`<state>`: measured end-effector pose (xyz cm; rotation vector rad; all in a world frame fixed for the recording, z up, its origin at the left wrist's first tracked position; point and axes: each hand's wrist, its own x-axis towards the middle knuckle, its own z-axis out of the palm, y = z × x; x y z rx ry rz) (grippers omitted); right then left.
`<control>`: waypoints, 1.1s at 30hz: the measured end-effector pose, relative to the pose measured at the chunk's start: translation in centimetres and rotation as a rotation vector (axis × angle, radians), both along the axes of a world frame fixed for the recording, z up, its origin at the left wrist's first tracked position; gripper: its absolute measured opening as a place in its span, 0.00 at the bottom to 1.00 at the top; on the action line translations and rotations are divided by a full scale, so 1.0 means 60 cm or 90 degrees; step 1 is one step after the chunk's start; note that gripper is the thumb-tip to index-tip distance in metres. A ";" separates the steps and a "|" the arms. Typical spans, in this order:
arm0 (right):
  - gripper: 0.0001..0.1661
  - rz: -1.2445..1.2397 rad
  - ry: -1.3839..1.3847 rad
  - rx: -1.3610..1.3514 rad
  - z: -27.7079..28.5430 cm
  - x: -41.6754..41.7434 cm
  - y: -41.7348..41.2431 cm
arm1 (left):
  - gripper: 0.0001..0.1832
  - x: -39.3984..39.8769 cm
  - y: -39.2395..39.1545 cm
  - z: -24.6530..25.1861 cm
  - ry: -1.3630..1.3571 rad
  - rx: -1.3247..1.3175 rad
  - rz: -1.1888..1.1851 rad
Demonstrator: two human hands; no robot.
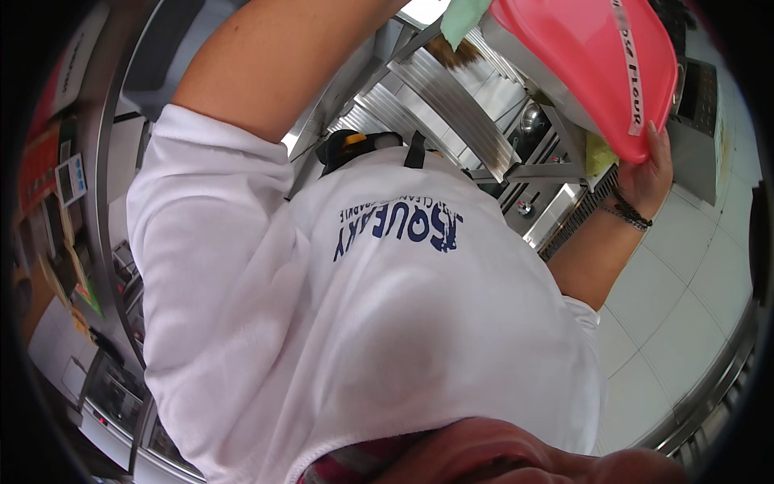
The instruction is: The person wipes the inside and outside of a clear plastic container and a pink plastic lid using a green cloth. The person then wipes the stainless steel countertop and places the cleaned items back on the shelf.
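Observation:
A plastic container (532, 72) with a pink lid (580, 54) is at the top right, tilted, with part of it cut off by the picture's edge. A white strip with handwriting runs across the lid. My right hand (650, 160) grips the lid's near corner, thumb on top, the other fingers mostly hidden beneath. My left forearm reaches up past the top edge, and my left hand is out of view. A pale green cloth (464, 21) hangs beside the container; what holds it cannot be seen. Under the container, near my right hand, is a yellow-green cloth or sponge (600, 154).
A metal rack with ribbed shelves (450, 103) stands before me. Beyond it are a steel bowl (532, 119) and a steel counter with taps (525, 209). At left are a steel shelf edge (109, 181) and assorted packages (42, 163). A metal cabinet (695, 127) stands on the tiled floor (671, 284) at right.

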<state>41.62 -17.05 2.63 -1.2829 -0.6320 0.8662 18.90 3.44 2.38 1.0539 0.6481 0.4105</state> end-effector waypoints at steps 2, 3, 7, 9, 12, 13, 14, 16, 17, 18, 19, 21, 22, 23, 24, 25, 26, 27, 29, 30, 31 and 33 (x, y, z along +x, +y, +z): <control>0.17 0.049 0.021 0.022 0.001 -0.004 0.005 | 0.14 0.004 0.005 -0.018 -0.024 0.016 0.030; 0.17 0.045 0.021 0.028 -0.001 -0.005 0.006 | 0.14 0.005 0.009 -0.025 -0.037 0.031 0.046; 0.18 0.036 0.026 0.040 -0.014 -0.007 -0.006 | 0.12 0.014 -0.013 -0.052 -0.183 0.099 0.083; 0.19 0.041 0.023 0.015 -0.001 0.000 -0.002 | 0.13 0.009 -0.020 -0.037 -0.200 0.162 0.101; 0.18 -0.005 0.017 -0.028 0.008 0.003 0.003 | 0.21 0.005 -0.013 -0.062 -0.101 0.205 0.120; 0.18 -0.017 0.026 -0.033 0.006 0.014 0.003 | 0.26 0.004 -0.009 -0.063 -0.044 0.212 0.126; 0.19 -0.049 0.069 -0.055 0.003 0.023 0.005 | 0.26 0.002 -0.006 -0.064 -0.090 0.185 0.123; 0.19 -0.046 0.125 -0.074 -0.001 0.040 0.003 | 0.26 0.008 -0.011 -0.064 -0.082 0.171 0.125; 0.20 -0.043 0.153 -0.085 -0.002 0.045 0.001 | 0.26 0.011 -0.014 -0.066 -0.077 0.163 0.127; 0.22 -0.042 0.139 -0.088 0.002 0.037 0.005 | 0.27 0.008 -0.008 -0.069 -0.092 0.160 0.099; 0.23 -0.030 0.116 -0.085 0.007 0.028 0.007 | 0.27 0.005 -0.005 -0.072 -0.083 0.165 0.101; 0.25 -0.007 0.075 -0.077 0.013 0.011 0.003 | 0.28 -0.005 -0.001 -0.070 -0.060 0.177 0.103; 0.28 0.002 0.064 -0.085 0.012 0.013 0.000 | 0.28 -0.014 0.002 -0.064 -0.033 0.171 0.088; 0.29 0.009 0.063 -0.100 0.022 0.010 -0.002 | 0.27 -0.019 0.001 -0.060 -0.049 0.169 0.093; 0.29 0.011 0.069 -0.102 0.027 -0.003 -0.003 | 0.27 -0.024 0.005 -0.058 -0.060 0.179 0.090; 0.30 0.023 0.081 -0.094 0.028 -0.012 0.004 | 0.27 -0.030 0.013 -0.053 -0.064 0.202 0.094; 0.32 0.039 0.074 -0.087 0.034 -0.024 0.007 | 0.26 -0.031 0.015 -0.048 -0.096 0.170 0.084; 0.32 0.056 0.059 -0.086 0.036 -0.024 0.007 | 0.26 -0.028 0.017 -0.049 -0.111 0.170 0.078; 0.33 0.041 0.056 -0.088 0.027 -0.013 0.003 | 0.26 -0.025 0.017 -0.048 -0.145 0.160 0.063; 0.32 0.042 0.084 -0.072 0.020 -0.011 0.003 | 0.29 -0.028 0.014 -0.042 -0.146 0.127 0.047; 0.31 0.030 0.100 -0.069 0.017 -0.011 0.002 | 0.32 -0.032 0.013 -0.035 -0.147 0.093 0.032; 0.31 0.011 0.132 -0.067 0.019 -0.017 0.007 | 0.36 -0.036 0.008 -0.027 -0.113 0.042 -0.001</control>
